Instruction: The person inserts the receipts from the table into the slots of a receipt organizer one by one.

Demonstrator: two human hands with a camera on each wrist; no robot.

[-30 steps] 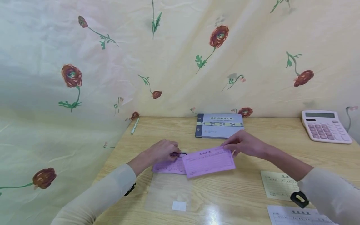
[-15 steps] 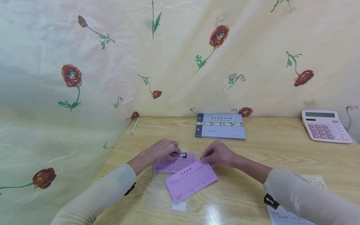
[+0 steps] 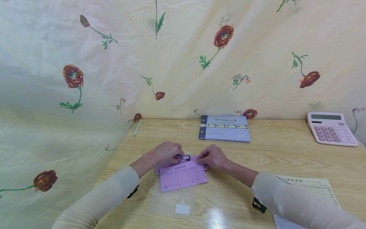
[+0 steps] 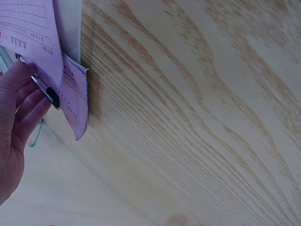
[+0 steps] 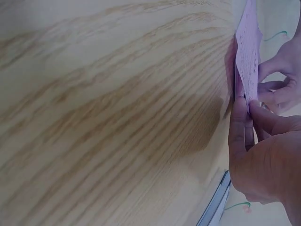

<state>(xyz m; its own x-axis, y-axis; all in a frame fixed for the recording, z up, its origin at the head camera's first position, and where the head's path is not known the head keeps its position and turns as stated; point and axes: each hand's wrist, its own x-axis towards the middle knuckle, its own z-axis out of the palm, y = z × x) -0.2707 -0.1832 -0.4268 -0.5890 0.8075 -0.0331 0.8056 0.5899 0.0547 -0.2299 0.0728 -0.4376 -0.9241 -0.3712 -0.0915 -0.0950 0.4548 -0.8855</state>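
Note:
In the head view my left hand (image 3: 167, 154) is at a pink pad of printed slips (image 4: 75, 101), its fingers curled at a black and silver metal clip (image 4: 46, 92) on the pad's top edge. My right hand (image 3: 214, 158) pinches the upper right corner of a loose pink printed slip (image 3: 183, 177) between thumb and fingers. That slip lies tilted over the pad, covering most of it, with its upper edge just below the clip. In the right wrist view the thumb and fingertips meet at the edge of the pink paper (image 5: 248, 56).
A clear plastic sheet (image 3: 160, 203) with a white label (image 3: 182, 209) lies in front of the pad. Behind are a blue-grey ledger (image 3: 224, 130), a pen (image 3: 137, 128) and a pink calculator (image 3: 331, 130). A pale green printed slip (image 3: 317, 187) is partly under the right sleeve.
My right hand has carried the pink slip leftward, first dipping toward the front, then up over the pad, turning it nearly level. My left hand has stayed at the clip.

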